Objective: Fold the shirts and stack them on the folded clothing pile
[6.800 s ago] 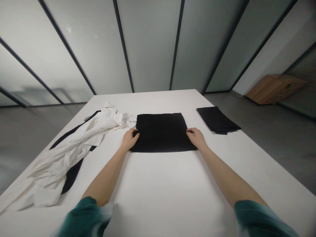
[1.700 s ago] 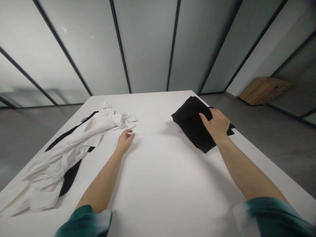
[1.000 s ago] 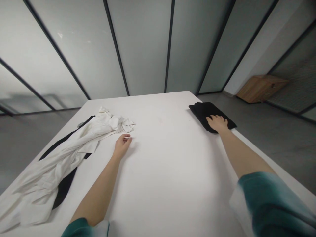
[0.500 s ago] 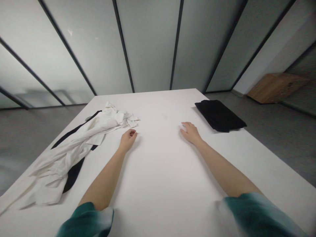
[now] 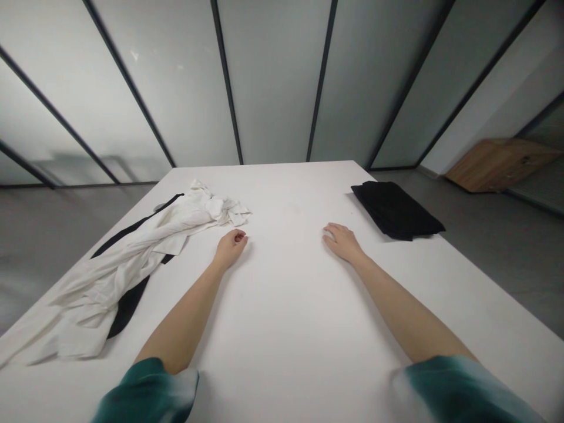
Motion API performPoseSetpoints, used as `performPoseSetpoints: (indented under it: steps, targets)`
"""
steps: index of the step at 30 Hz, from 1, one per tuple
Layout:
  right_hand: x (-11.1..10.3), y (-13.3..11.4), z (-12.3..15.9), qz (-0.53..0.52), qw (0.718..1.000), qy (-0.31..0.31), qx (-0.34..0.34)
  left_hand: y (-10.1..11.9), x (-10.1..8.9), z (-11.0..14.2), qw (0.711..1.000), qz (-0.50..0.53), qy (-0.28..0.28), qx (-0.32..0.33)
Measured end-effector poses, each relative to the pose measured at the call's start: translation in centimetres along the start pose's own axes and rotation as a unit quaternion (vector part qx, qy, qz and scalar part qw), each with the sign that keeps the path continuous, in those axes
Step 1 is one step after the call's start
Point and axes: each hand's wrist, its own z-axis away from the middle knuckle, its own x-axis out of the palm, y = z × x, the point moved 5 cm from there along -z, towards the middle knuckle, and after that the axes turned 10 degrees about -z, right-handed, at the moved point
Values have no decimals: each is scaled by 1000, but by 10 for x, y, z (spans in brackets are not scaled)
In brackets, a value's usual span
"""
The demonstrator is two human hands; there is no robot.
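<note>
My left hand [image 5: 231,249] rests on the white table with its fingers curled in and the thumb close to them; nothing shows in it. Just beyond and to its left lies a crumpled white shirt-like garment [image 5: 163,235], stretched along the table's left side. Black cloth [image 5: 130,305] sticks out from under that garment. My right hand [image 5: 344,242] is on the right half of the table, fingers apart and slightly bent, holding nothing. Farther to the right is a folded black garment [image 5: 396,208], apart from the hand.
The white table [image 5: 286,329] runs away from me toward a frosted glass wall [image 5: 273,82] with dark frames. The black garment lies along the table's right edge. On the floor beyond stands a wooden cabinet [image 5: 493,164].
The view has shifted slightly. My left fingers have curled in a little more; my right hand stays in nearly the same place. Both garments lie as before.
</note>
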Motion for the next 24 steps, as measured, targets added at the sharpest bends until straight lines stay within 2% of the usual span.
performPoseSetpoints:
  steps: [4, 8, 9, 13, 15, 19, 24]
  targets:
    - [1, 1, 1, -6, 1000, -2, -3, 1, 1, 1, 999, -35, -9, 3]
    - [2, 3, 0, -10, 1000, 3, -5, 2, -6, 4, 984, -169, 54, -3]
    - [2, 4, 0, -10, 1000, 2, -5, 2, -7, 4, 977, -208, 55, -5]
    - [3, 3, 0, -8, 1000, -1, -8, 0, 2, 2, 956, -290, -44, 12]
    - [3, 3, 0, -7, 1000, 1, -10, 2, 4, 2, 952, -298, -65, 25]
    - [2, 1, 1, -1, 1000, 2, -7, 16, -1, 2, 947, -315, -25, 51]
    - [3, 2, 1, 5, 1000, -1, -1, 20, -8, 6, 944, -329, 10, 26]
